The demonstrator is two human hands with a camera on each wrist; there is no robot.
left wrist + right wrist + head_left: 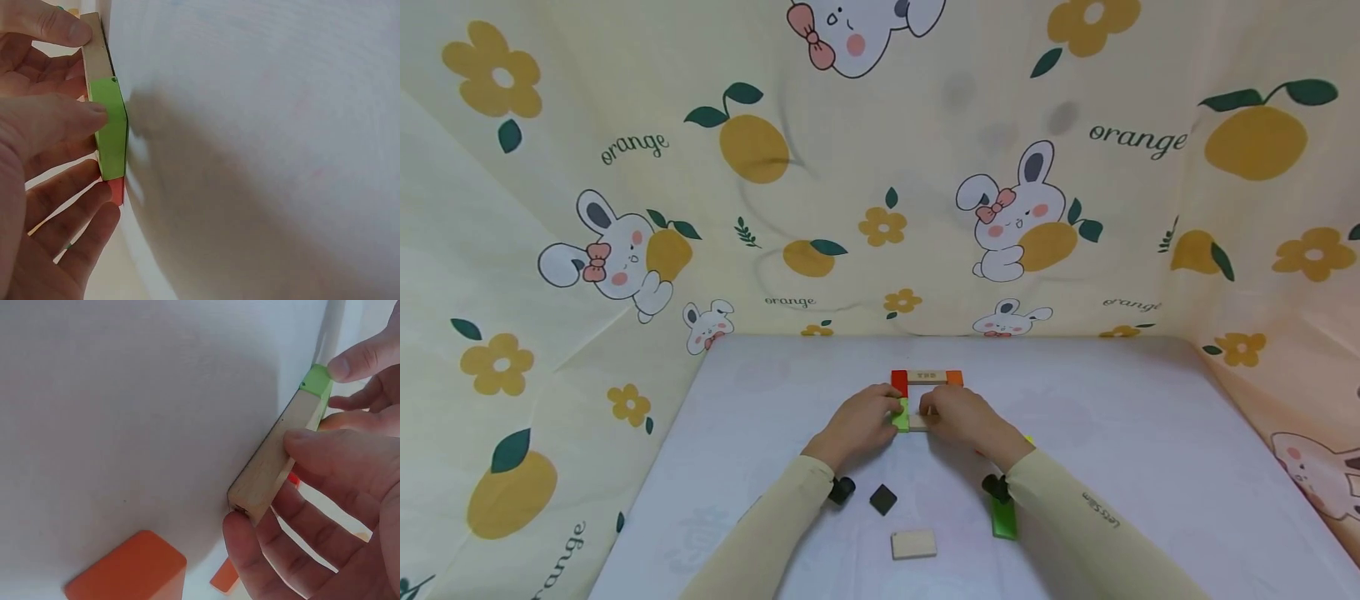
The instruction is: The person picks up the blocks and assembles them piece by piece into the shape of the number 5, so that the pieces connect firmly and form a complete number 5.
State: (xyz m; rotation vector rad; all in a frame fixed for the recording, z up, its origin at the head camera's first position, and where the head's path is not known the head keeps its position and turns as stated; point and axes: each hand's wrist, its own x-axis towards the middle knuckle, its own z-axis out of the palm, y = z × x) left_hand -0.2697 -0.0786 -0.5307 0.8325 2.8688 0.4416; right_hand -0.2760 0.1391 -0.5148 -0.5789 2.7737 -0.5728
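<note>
A light green block [901,414] lies between a red block [899,382] and the left end of a plain wooden block [917,423]. My left hand [862,422] pinches the green block [109,128], thumb on its near face and fingers behind. With thumb and fingers, my right hand [337,506] grips the wooden block [269,456], whose end touches the green one [315,381]. At the back, a wooden block with lettering [927,377] spans from the red block to an orange block [954,378].
Nearer on the table [700,467] are a dark square piece [883,500], a pale wooden block [913,545] and a green block [1003,520] by the right sleeve. An orange block [128,569] lies near my right hand. A patterned cloth [850,275] hangs behind.
</note>
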